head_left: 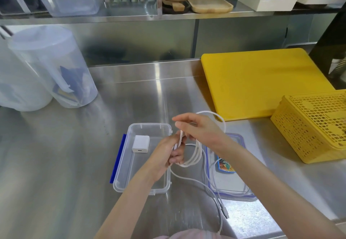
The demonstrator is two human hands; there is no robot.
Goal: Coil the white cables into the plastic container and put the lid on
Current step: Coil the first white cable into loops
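A clear plastic container (119, 182) with a blue clip on its left side sits open on the steel counter, with a white charger block (140, 143) inside it. My left hand (164, 156) grips a bundle of white cable (196, 156) loops above the container's right edge. My right hand (198, 128) pinches a strand of the same cable and lifts a loop of it. The cable's loose end trails toward me, with a grey plug (224, 211) on the counter. The clear lid (234, 188), blue-rimmed with a coloured sticker, lies flat to the container's right, under cable strands.
A yellow cutting board (258, 81) lies at the back right, and an upturned yellow basket (314, 124) stands at the right. Tall clear plastic jugs (52, 66) stand at the left. A shelf above the back wall holds a container, wooden trays and boxes.
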